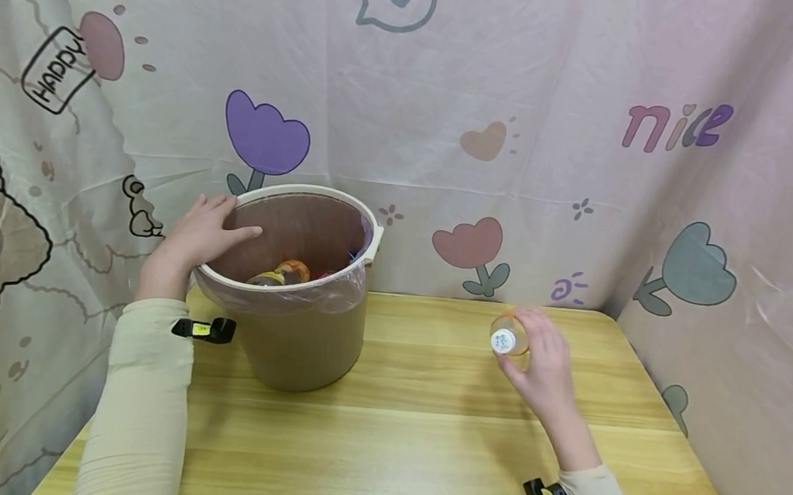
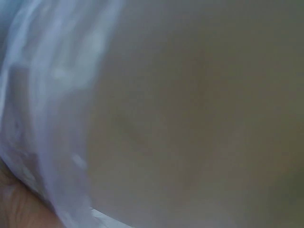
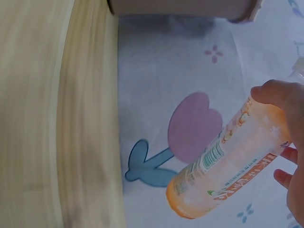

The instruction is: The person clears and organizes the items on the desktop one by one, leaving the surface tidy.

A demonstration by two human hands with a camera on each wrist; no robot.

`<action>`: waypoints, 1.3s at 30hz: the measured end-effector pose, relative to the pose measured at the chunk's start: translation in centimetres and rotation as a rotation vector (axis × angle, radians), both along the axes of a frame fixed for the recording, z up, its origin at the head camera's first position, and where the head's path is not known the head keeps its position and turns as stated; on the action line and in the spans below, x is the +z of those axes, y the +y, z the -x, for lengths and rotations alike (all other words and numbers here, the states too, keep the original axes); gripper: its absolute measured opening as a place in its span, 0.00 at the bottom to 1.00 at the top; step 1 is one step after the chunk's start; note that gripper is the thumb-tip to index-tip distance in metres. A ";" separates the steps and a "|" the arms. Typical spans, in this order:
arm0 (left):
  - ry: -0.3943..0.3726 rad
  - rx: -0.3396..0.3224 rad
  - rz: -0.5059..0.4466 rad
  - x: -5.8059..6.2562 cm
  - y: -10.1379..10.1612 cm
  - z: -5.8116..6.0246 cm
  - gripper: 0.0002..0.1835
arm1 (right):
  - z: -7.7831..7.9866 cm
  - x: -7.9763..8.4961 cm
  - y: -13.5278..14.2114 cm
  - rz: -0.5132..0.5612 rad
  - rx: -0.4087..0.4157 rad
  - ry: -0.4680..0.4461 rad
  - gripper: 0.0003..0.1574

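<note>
My left hand (image 1: pixel 205 236) rests on the left rim of a brown waste bin (image 1: pixel 305 341), its thumb reaching over the opening. In the left wrist view, part of that hand (image 2: pixel 23 209) shows beside the clear liner (image 2: pixel 71 123) folded over the rim. To the right, my right hand (image 1: pixel 541 360) grips a clear plastic bottle (image 1: pixel 517 335) with a white cap (image 1: pixel 503 341) facing the head camera. The right wrist view shows the thumb and fingers around the bottle's upper part, with its orange-tinted base (image 3: pixel 183 204) and printed label (image 3: pixel 223 161) exposed.
Inside the bin lie several colourful pieces, one of them orange (image 1: pixel 294 270). A wooden table (image 1: pixel 408 450) carries the bin at its left side. Behind and beside the table hangs a printed cloth (image 1: pixel 414 109).
</note>
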State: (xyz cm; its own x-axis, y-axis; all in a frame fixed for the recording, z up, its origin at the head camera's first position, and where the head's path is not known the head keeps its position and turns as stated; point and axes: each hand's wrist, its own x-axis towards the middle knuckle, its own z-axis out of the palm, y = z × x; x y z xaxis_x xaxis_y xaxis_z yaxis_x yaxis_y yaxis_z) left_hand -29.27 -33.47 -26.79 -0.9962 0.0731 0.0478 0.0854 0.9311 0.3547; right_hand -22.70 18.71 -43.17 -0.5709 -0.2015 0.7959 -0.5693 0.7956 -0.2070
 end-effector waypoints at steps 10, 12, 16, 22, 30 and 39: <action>0.016 -0.001 0.006 0.0 0.2 0.0 0.51 | -0.9 1.3 -2.4 -0.026 0.089 0.078 0.44; 0.016 0.001 0.001 0.0 0.2 0.0 0.51 | -1.0 1.6 -2.8 -0.028 0.097 0.092 0.46; 0.013 0.009 -0.010 -0.1 0.3 0.1 0.50 | -1.2 2.0 -3.7 -0.036 0.125 0.130 0.47; 0.012 0.013 -0.012 -0.1 0.3 0.0 0.50 | -1.1 2.9 -5.0 -0.054 0.165 0.189 0.45; 0.010 0.020 -0.018 -0.2 0.2 -0.1 0.52 | -0.6 4.7 -6.7 -0.074 0.211 0.230 0.47; 0.010 0.019 -0.015 -0.2 0.1 0.0 0.51 | -0.3 6.5 -8.8 -0.079 0.273 0.303 0.43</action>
